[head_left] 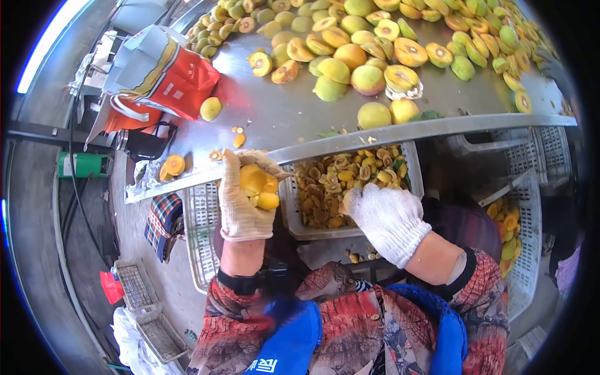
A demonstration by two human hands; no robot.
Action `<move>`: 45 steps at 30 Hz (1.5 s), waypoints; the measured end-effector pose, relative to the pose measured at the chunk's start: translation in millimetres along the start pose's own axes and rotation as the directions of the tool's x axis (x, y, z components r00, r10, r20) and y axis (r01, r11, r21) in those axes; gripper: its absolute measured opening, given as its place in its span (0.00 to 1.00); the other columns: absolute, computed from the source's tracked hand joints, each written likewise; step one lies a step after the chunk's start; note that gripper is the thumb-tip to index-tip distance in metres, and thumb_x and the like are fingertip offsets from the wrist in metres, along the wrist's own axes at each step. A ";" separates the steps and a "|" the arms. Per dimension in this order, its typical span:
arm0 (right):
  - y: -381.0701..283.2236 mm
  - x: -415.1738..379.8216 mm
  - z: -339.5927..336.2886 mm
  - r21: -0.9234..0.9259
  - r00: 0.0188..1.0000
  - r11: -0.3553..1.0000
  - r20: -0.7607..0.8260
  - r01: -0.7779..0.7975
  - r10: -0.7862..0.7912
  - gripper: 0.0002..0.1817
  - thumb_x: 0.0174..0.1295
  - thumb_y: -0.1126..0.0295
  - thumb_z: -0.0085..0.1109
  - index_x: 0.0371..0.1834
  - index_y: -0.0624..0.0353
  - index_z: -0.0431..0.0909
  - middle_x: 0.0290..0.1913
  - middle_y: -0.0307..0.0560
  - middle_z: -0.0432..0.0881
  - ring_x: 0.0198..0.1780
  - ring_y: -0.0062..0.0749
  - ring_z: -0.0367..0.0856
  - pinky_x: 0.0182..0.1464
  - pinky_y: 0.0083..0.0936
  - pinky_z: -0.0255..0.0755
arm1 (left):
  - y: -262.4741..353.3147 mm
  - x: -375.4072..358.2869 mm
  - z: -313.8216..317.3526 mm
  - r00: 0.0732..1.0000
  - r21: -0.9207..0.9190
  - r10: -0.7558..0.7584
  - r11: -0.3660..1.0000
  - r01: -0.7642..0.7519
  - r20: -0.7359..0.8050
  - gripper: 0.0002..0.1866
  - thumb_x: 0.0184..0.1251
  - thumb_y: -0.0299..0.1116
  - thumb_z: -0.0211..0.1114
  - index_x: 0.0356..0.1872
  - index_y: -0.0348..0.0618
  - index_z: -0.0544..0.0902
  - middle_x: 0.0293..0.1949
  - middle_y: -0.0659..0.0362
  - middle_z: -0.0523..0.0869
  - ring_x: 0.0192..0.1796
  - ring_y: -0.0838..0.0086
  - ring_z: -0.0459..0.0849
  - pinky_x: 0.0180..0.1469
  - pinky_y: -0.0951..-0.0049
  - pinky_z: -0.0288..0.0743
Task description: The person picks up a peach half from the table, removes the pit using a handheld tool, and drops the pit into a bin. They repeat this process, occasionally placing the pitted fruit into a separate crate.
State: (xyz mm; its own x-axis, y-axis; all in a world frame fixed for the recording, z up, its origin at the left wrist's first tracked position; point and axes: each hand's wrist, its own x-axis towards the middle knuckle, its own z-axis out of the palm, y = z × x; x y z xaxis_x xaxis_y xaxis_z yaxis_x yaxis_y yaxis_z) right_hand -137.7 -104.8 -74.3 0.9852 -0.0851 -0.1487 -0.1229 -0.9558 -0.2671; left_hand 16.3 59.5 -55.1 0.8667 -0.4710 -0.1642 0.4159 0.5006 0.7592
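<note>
My left hand, in a cream knitted glove, is closed around yellow peach pieces just below the metal table's edge. In a white knitted glove, my right hand hangs over a crate full of peach pits and scraps. Its fingers are curled together and point left; whatever lies between the fingertips is too small to make out. A cut peach half lies on the table left of my left hand.
Whole and halved peaches are heaped across the metal table. A red and white bag stands at its left end. More plastic crates flank my legs; the right one holds fruit. Small baskets sit on the floor.
</note>
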 end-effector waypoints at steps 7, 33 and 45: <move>-23.3 6.9 2.6 0.301 0.942 0.926 -0.307 0.229 -0.134 0.11 0.55 0.68 0.55 0.42 0.53 0.76 0.32 0.48 0.77 0.27 0.42 0.80 0.23 0.32 0.74 | -11.1 -16.3 13.8 0.999 0.314 0.041 0.948 -0.050 0.036 0.21 0.73 0.52 0.53 0.38 0.42 0.77 0.32 0.57 0.82 0.36 0.73 0.80 0.40 0.73 0.74; -7.0 4.9 -24.0 0.480 0.999 0.877 0.020 0.018 -0.031 0.14 0.59 0.60 0.58 0.43 0.56 0.73 0.36 0.54 0.77 0.34 0.50 0.82 0.34 0.41 0.77 | 97.0 89.2 2.6 0.895 0.900 0.219 -0.299 -0.317 0.388 0.15 0.58 0.31 0.64 0.44 0.34 0.80 0.44 0.49 0.83 0.46 0.56 0.82 0.50 0.67 0.74; 8.5 6.4 -21.8 0.741 1.000 0.671 -0.017 0.001 0.017 0.15 0.61 0.60 0.58 0.46 0.57 0.72 0.38 0.60 0.79 0.39 0.58 0.80 0.40 0.45 0.75 | -11.3 255.8 30.2 0.963 0.807 -0.157 -0.524 -0.271 0.221 0.27 0.48 0.43 0.71 0.48 0.43 0.75 0.42 0.42 0.84 0.48 0.49 0.82 0.50 0.57 0.76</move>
State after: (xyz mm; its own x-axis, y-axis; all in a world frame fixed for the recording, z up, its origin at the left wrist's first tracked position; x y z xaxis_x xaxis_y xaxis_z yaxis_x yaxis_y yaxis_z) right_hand -129.9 -119.5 -56.7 0.9849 -0.1065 -0.1366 -0.1696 -0.4327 -0.8854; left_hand 225.0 -88.5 -86.7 0.7081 -0.6925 -0.1380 -0.6752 -0.7212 0.1550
